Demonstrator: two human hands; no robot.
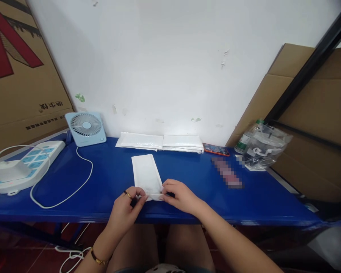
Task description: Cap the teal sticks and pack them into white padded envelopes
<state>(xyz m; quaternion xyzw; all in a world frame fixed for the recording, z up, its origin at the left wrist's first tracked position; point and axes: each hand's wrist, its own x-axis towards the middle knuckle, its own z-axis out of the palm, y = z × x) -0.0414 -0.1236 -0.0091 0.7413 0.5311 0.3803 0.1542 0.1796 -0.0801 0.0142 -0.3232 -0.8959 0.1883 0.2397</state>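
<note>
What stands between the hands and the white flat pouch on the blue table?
Nothing visible. The left hand and right hand both already pinch the near end of the white flat pouch lying on the blue table; no other object lies between them.

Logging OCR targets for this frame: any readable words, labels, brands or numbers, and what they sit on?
Cardboard box: large red graphic, two lines of print, upside down and too small to read.
Item right of the pouch: blurred out, unreadable.
Water bottle label: too small.
White pouch under both hands: no legible text.
</note>
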